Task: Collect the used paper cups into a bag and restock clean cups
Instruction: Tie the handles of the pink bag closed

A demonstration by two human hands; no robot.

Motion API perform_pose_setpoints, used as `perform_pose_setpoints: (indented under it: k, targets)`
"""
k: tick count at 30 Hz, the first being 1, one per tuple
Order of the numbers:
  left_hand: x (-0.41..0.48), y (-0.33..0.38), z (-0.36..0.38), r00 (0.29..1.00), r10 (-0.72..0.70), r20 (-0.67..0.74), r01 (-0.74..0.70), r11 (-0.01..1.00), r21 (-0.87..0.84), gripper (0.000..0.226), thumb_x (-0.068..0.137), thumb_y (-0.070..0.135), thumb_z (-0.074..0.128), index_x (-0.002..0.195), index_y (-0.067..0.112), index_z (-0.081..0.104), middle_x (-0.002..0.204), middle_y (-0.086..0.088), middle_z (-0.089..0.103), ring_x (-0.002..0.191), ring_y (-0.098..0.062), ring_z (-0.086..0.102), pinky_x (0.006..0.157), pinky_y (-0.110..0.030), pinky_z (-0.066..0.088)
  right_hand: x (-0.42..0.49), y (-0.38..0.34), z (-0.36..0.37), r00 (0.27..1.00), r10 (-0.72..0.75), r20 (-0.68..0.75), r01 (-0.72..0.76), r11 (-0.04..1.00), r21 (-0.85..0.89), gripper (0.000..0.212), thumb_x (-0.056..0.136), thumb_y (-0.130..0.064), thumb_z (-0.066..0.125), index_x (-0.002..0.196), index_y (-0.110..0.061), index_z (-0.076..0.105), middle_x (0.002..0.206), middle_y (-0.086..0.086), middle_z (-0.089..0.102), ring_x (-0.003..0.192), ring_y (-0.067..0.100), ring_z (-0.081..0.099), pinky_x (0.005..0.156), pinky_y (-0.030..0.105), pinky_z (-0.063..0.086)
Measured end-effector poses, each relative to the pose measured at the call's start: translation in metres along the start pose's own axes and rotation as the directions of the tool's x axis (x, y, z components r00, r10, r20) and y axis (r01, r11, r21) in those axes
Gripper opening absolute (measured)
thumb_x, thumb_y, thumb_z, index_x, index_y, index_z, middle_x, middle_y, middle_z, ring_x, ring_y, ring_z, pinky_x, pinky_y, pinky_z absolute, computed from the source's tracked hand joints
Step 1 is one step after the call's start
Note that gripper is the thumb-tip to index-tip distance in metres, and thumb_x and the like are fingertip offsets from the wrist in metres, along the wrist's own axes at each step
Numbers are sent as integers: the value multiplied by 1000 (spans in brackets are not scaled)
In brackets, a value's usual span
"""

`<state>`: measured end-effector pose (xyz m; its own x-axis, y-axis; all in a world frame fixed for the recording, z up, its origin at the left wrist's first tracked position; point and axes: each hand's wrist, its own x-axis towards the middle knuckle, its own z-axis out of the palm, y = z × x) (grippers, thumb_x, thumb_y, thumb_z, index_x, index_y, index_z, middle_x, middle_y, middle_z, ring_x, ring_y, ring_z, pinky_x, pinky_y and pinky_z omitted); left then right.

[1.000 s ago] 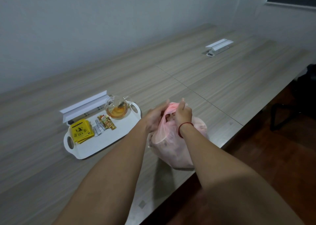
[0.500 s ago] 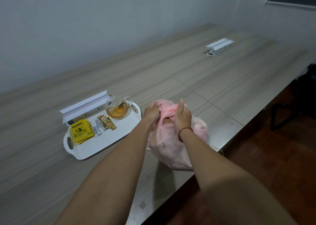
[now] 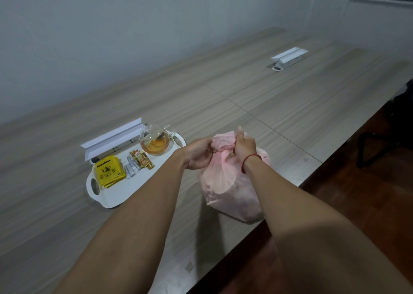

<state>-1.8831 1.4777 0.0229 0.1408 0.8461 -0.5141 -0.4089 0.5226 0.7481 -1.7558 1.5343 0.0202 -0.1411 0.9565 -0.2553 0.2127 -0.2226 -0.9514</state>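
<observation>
The pink bag is being held at its gathered top by both hands: its left side is being gripped in the left hand and its right side in the right hand. The bag is resting near the table edge, just right of the white tray.

Bag: pink plastic bag sits near your table edge.
Hands: your left hand and right hand both grip its gathered top.
Left: white tray with glass teapot.
</observation>
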Motion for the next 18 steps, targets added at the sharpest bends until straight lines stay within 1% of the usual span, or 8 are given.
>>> perform_pose_setpoints:
  k: [1, 3, 4, 6, 10, 13, 16, 18]
  targets:
    - [0, -3, 2, 999, 39, 4, -39, 998, 52, 29, 98, 15, 45, 108, 0, 67, 106, -12, 70, 97, -21, 66, 101, -32, 48, -1, -1, 0, 1000, -1, 12, 1, 1000, 8, 53, 101, -36, 35, 57, -10, 46, 57, 5, 48, 52, 19, 46, 52, 26, 38]
    - [1, -6, 3, 989, 113, -90, -95, 978, 186, 9, 90, 9, 61, 89, 3, 68, 85, -8, 72, 76, -16, 68, 77, -25, 57, -2, -1, 1, 999, -2, 37, 1, 1000, 12, 50, 101, -37, 35, 69, -4, 54, 70, 12, 58, 66, 24, 55, 66, 32, 46]
    - [-1, -7, 4, 978, 145, -149, -107, 965, 240, 7, 85, 5, 66, 78, 7, 66, 72, -5, 70, 64, -14, 67, 65, -23, 57, -2, -1, 2, 999, -4, 40, 4, 1000, 6, 48, 101, -37, 35, 77, -2, 57, 79, 15, 60, 75, 25, 58, 72, 35, 48]
    - [-1, -7, 4, 954, 180, -239, -103, 947, 304, 19, 72, 2, 73, 73, 13, 58, 64, -1, 64, 56, -13, 60, 57, -23, 52, -3, 0, 2, 999, -12, 43, 14, 999, -34, 47, 101, -39, 35, 80, -2, 56, 79, 14, 58, 77, 24, 56, 71, 35, 44]
    - [-1, -4, 10, 902, 213, -376, -1, 872, 490, 36, 74, 7, 78, 91, 17, 48, 74, -1, 59, 64, -16, 56, 61, -26, 49, -6, 3, 4, 999, -45, 19, 46, 995, -90, 53, 101, -38, 35, 59, -8, 44, 58, 5, 44, 57, 20, 44, 54, 28, 33]
    - [6, -4, 15, 811, 343, -474, 10, 801, 598, 28, 77, 18, 74, 89, 21, 49, 90, -7, 67, 78, -22, 62, 69, -30, 49, -11, 3, 10, 995, -102, 0, 102, 988, -116, 53, 101, -37, 36, 74, 2, 58, 72, 15, 56, 70, 23, 53, 63, 30, 40]
    - [14, -6, 22, 698, 514, -499, 132, 592, 795, 15, 84, 12, 56, 99, 9, 59, 108, -15, 65, 96, -32, 62, 71, -32, 44, -17, -3, 15, 984, -177, -19, 172, 970, -170, 60, 102, -38, 34, 84, 8, 68, 83, 19, 69, 80, 30, 64, 73, 33, 50]
    - [18, -8, 25, 684, 540, -491, 196, 512, 837, 21, 87, 6, 49, 103, 1, 62, 111, -20, 66, 102, -37, 62, 76, -36, 46, -20, -4, 18, 974, -224, -25, 216, 958, -187, 60, 102, -38, 33, 92, 3, 75, 93, 20, 73, 91, 31, 67, 85, 32, 51]
